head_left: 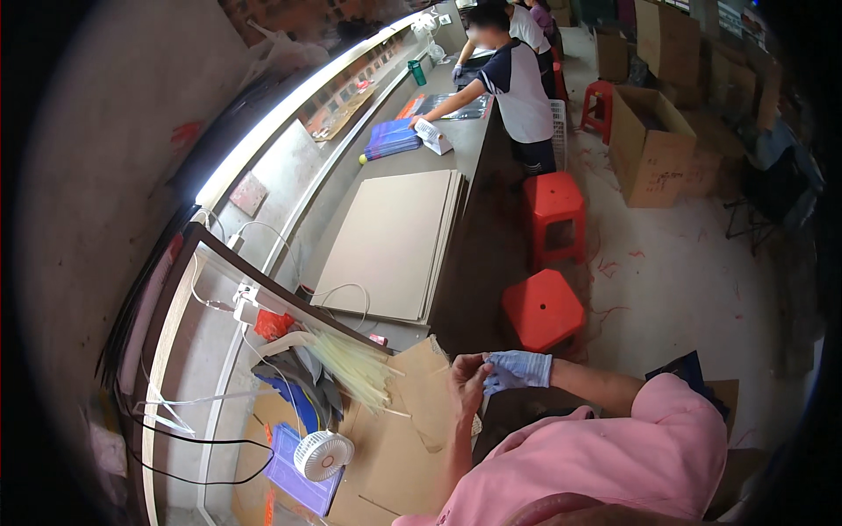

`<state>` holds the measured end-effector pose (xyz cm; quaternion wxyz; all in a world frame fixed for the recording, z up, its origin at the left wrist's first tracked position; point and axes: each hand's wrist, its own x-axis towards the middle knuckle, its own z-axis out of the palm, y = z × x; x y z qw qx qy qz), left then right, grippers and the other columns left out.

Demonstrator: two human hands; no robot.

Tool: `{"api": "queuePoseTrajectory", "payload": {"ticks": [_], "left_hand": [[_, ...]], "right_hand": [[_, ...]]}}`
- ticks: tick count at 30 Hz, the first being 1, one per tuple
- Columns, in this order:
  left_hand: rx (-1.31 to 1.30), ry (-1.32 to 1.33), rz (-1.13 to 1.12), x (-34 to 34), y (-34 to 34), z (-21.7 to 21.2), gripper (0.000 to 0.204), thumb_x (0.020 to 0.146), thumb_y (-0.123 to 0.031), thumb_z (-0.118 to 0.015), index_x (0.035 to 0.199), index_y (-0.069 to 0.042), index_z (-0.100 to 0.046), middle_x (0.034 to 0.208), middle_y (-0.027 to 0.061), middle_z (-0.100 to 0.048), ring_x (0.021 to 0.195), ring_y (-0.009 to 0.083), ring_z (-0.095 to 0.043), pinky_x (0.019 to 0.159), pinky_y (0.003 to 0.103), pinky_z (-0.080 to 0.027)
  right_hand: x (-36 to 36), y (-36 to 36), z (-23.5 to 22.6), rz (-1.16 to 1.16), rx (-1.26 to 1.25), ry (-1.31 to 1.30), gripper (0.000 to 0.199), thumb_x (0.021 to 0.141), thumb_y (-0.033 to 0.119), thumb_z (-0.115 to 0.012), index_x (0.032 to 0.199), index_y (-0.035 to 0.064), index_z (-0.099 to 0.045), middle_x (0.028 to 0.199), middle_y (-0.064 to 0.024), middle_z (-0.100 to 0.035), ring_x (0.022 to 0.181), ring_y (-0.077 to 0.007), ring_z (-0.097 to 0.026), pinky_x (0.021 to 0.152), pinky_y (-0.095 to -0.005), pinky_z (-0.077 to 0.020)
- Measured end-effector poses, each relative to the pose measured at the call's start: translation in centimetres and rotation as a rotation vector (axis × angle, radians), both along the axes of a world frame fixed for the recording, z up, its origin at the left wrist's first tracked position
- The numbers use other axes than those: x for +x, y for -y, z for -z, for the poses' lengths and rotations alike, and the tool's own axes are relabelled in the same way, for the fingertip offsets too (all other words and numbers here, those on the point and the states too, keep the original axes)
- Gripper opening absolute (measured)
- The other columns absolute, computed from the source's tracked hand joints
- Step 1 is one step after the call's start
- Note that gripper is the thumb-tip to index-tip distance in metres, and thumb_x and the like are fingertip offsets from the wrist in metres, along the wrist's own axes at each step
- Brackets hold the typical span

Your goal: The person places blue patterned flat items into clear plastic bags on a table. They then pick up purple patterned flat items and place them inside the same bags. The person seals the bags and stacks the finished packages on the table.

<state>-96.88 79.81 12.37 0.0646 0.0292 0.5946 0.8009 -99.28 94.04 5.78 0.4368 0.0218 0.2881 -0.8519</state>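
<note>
My bare left hand [468, 377] is closed, its thumb and fingers pinched together above the edge of the cardboard-covered bench. Against it is my right hand [516, 370], in a pale blue-white glove, fingers drawn together. The two hands meet at the fingertips; whatever is between them is too small to make out. Left of my hands lies a sheet of brown cardboard [395, 456]. A bundle of pale yellow strips [349, 364] rests beyond it, beside folded grey and blue material [303, 390]. A small white fan [324, 456] stands by a purple flat pack [294, 482].
A stack of large grey boards [390, 241] lies farther along the bench. Beyond it a person [526, 88] handles blue packs [390, 140]. Red stools [544, 309] stand along the bench side, and an open carton [649, 145] is on the floor. Cables [210, 438] hang at left.
</note>
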Motion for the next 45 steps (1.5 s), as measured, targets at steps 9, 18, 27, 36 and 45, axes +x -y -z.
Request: {"api": "queuePoseTrajectory", "payload": {"ticks": [9, 18, 27, 36, 45], "left_hand": [[-0.183, -0.054, -0.194, -0.6, 0.3, 0.6, 0.01, 0.083, -0.008, -0.062, 0.086, -0.003, -0.054, 0.075, -0.001, -0.057, 0.068, 0.0059, -0.051, 0.063, 0.02, -0.042], [0.015, -0.117, -0.204, -2.3, 1.6, 2.8, 0.005, 0.086, -0.006, -0.056, 0.087, -0.006, -0.051, 0.073, -0.0001, -0.054, 0.061, 0.0062, -0.048, 0.058, 0.019, -0.041], [-0.162, -0.057, -0.624, -4.3, 6.1, 1.8, 0.012, 0.086, -0.001, -0.049, 0.075, -0.002, -0.046, 0.064, 0.0013, -0.045, 0.055, 0.0082, -0.043, 0.05, 0.023, -0.036], [-0.115, -0.042, -0.23, -1.9, 4.1, 1.1, 0.024, 0.091, -0.016, -0.051, 0.112, -0.004, -0.05, 0.093, 0.0036, -0.055, 0.081, 0.0095, -0.05, 0.073, 0.022, -0.043], [-0.39, -0.075, -0.512, -1.3, 2.4, 1.3, 0.021, 0.09, -0.018, -0.053, 0.079, -0.001, -0.058, 0.061, -0.0016, -0.047, 0.06, 0.0068, -0.041, 0.053, 0.025, -0.035]], "right_hand": [[0.1, 2.2, -3.1, -0.003, 0.009, 0.03, 0.038, 0.089, 0.053, -0.038, 0.091, 0.0177, -0.053, 0.094, -0.0011, -0.053, 0.095, -0.0192, -0.053, 0.088, -0.0416, -0.0428], [-0.3, 3.9, -2.5, 0.022, -0.009, 0.018, 0.036, 0.089, 0.049, -0.043, 0.107, 0.0184, -0.052, 0.099, 0.0028, -0.054, 0.089, -0.0133, -0.053, 0.081, -0.0363, -0.0452], [-1.4, 2.8, -6.9, -0.328, 0.179, -0.183, 0.045, 0.094, 0.044, -0.035, 0.134, 0.0231, -0.034, 0.126, 0.0017, -0.039, 0.108, -0.0136, -0.04, 0.09, -0.032, -0.0384], [-1.1, 2.4, -13.4, -0.014, 0.139, 0.186, 0.019, 0.09, 0.032, -0.047, 0.092, 0.0139, -0.054, 0.081, 0.0009, -0.056, 0.078, -0.0197, -0.055, 0.069, -0.0357, -0.0448], [-1.9, 6.0, -7.0, -0.039, 0.2, 0.205, 0.019, 0.086, 0.038, -0.053, 0.08, 0.02, -0.052, 0.071, 0.0042, -0.054, 0.062, -0.0105, -0.051, 0.053, -0.024, -0.0394]]}}
